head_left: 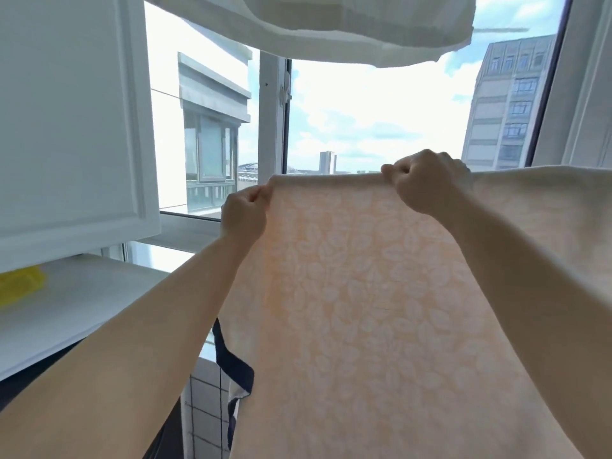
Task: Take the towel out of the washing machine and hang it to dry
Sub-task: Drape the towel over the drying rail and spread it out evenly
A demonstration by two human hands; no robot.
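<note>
While both hands grip its top edge, the towel (381, 309) hangs below.

towel (381, 309): pale peach-orange, with a white leaf pattern all over
hanging cloth (357, 28): plain white
cabinet door (66, 127): white
surface (82, 303): white
object on surface (23, 283): bright yellow
fabric strap (231, 362): dark navy

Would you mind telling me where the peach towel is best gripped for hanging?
Along its top hem, pinched from the near side, as the left hand and right hand do. The towel hangs flat and spread from that taut edge, so gripping there probably keeps it open.
</note>
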